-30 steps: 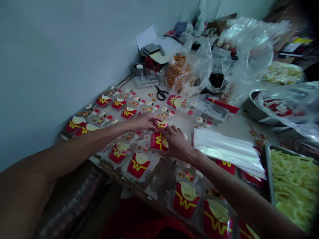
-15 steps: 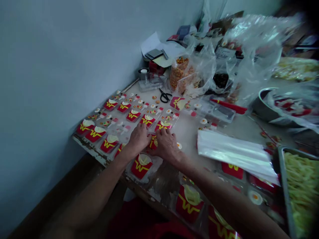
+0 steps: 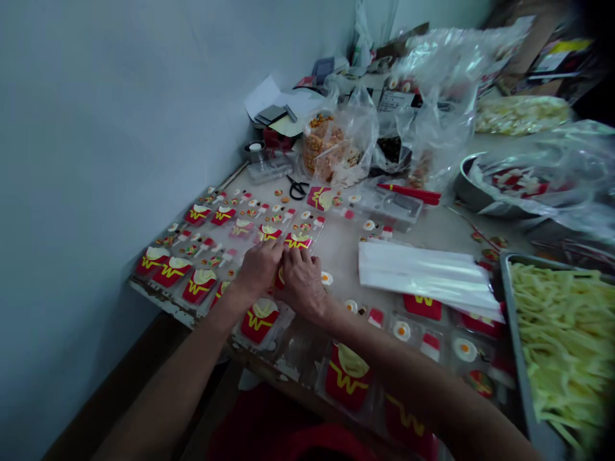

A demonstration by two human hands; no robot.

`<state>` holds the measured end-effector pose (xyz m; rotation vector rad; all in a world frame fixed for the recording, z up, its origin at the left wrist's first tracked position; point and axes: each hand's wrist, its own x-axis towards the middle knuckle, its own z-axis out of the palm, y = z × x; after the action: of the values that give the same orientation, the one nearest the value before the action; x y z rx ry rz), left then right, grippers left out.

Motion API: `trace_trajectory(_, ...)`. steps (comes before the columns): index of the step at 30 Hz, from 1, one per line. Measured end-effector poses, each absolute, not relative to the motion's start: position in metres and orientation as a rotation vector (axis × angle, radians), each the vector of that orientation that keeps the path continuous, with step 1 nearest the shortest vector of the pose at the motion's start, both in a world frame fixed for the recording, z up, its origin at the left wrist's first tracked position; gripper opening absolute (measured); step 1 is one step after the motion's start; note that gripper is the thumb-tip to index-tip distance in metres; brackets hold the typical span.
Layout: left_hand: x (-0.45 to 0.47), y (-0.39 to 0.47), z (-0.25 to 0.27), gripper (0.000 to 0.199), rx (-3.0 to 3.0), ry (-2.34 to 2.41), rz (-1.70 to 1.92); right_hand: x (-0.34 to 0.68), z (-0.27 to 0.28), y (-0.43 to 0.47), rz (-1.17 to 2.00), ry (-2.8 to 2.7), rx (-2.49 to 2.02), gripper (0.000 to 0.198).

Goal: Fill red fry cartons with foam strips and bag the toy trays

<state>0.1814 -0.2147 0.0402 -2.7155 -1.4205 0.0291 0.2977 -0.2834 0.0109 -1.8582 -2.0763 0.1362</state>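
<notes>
My left hand point(image 3: 262, 266) and my right hand point(image 3: 302, 282) meet over the table, fingers curled and nearly touching. Between them a strip of a clear packet point(image 3: 279, 279) with a red fries-carton piece shows; most of it is hidden under my hands, and both grip at its upper edge. Just below lies another clear packet point(image 3: 260, 320) holding a red carton piece with a yellow zigzag and pale fries. Rows of similar packets point(image 3: 200, 285) spread to the left, with small fried-egg, burger and red-and-white pieces in them.
A stack of clear plastic sleeves point(image 3: 423, 272) lies right of my hands. Farther right stands a metal tray point(image 3: 516, 333) of pale fry-shaped strips. Scissors point(image 3: 298, 187), a red-handled tool point(image 3: 410, 193), a bag of orange pieces point(image 3: 321, 150) and a bowl point(image 3: 468, 186) stand behind. A wall point(image 3: 96, 128) borders the left.
The camera view has turned a little to the right. My hands have drawn closer together over the same packet, and more of the tray of strips shows.
</notes>
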Motion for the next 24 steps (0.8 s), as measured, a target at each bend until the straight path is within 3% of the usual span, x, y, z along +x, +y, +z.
trace_trajectory(4,0.169,-0.226,0.034,0.015,-2.668,-1.523,-0.129,0.306,0.009,-0.287,0.213,-2.043,-1.9,0.063)
trace_trajectory(9,0.173,-0.233,0.034,0.019,-2.81,-1.537,-0.297,0.297,0.007,-0.279,0.209,-1.982,-1.885,0.091)
trace_trajectory(13,0.171,-0.226,0.036,0.015,-2.925,-1.816,-0.802,0.306,0.026,-0.282,0.121,-2.058,-1.738,0.109)
trace_trajectory(16,0.158,-0.214,0.033,0.017,-2.977,-2.066,-1.14,0.339,0.045,-0.3,0.096,-1.913,-1.628,0.109)
trace_trajectory(18,0.151,-0.205,0.031,0.018,-2.964,-2.134,-1.237,0.367,0.049,-0.316,0.267,-1.566,-1.684,0.095)
trace_trajectory(22,0.152,-0.197,0.033,0.017,-3.024,-2.007,-1.244,0.407,0.026,-0.338,1.186,-0.877,-1.536,0.063)
trace_trajectory(24,0.162,-0.199,0.035,0.013,-2.997,-1.877,-1.143,0.41,0.01,-0.341,1.466,-0.665,-1.332,0.052)
